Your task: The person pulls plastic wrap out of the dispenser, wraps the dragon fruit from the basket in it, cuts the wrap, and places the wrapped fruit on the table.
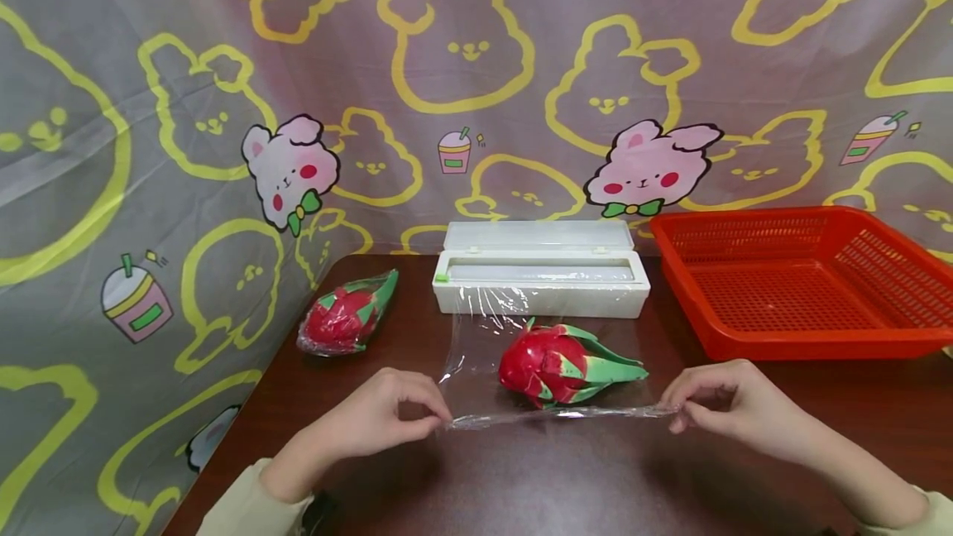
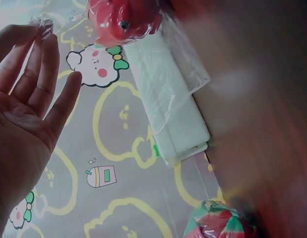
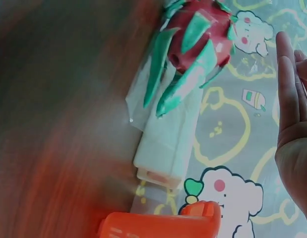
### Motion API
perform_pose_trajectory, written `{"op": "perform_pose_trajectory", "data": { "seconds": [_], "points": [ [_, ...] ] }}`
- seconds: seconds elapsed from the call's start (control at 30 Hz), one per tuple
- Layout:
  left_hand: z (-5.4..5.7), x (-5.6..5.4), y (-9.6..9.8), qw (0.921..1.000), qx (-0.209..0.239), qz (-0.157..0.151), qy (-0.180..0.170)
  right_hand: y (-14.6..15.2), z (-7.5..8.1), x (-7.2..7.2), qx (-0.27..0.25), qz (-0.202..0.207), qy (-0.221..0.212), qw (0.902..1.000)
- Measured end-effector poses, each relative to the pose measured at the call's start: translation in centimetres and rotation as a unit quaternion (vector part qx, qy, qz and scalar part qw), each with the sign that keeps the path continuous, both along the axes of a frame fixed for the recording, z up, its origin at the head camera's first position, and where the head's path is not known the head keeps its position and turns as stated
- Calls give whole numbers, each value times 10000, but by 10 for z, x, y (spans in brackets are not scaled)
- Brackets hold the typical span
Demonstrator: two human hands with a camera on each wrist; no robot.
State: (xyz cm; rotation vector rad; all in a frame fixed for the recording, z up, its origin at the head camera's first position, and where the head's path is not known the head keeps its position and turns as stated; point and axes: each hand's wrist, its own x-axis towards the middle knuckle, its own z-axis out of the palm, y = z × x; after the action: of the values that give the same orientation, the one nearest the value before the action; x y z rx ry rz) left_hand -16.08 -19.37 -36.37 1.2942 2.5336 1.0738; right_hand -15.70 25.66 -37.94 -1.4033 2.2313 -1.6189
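A sheet of clear plastic wrap (image 1: 476, 354) runs from the white wrap dispenser (image 1: 543, 296) toward the near side of the table. On the sheet lies a red dragon fruit (image 1: 547, 364) with green leaf tips pointing right. My left hand (image 1: 380, 412) pinches the sheet's near left corner between thumb and fingers. At the near right corner, my right hand (image 1: 744, 408) pinches the same edge, which is stretched taut and bunched between both hands. In the left wrist view, the left hand's fingertips (image 2: 44, 32) meet on a bit of crumpled wrap.
Left of the dispenser lies another dragon fruit (image 1: 346, 317), wrapped in plastic. A red basket (image 1: 700, 329) stands at the right. The dispenser's lid (image 1: 539, 236) is raised. Behind the brown table (image 1: 521, 478) hangs a grey patterned cloth (image 1: 521, 64).
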Motion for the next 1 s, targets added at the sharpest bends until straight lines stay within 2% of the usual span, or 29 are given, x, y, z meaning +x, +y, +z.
{"op": "perform_pose_trajectory", "data": {
  "seconds": [0.2, 0.47, 0.63, 0.77, 0.9, 1.0],
  "points": [
    [7, -7, 5, 9996, 140, 41, 259, -2, 5, -8, -150, -150, 9, 9998],
    [19, -19, 11, 9986, 19, 458, 271, -10, 17, -15, 110, -1126, -14, 9936],
    [24, -24, 13, 9974, -28, 602, 393, -14, 21, -18, 109, -1240, 57, 9922],
    [26, -28, 15, 9973, 30, 715, 149, -16, 21, -23, 139, -1451, 113, 9893],
    [25, -33, 17, 9964, 179, 798, -229, -19, 21, -28, 294, -1937, 89, 9806],
    [24, -37, 18, 9962, 319, 788, -211, -23, 20, -32, 312, -2200, 39, 9750]
  ]
}}
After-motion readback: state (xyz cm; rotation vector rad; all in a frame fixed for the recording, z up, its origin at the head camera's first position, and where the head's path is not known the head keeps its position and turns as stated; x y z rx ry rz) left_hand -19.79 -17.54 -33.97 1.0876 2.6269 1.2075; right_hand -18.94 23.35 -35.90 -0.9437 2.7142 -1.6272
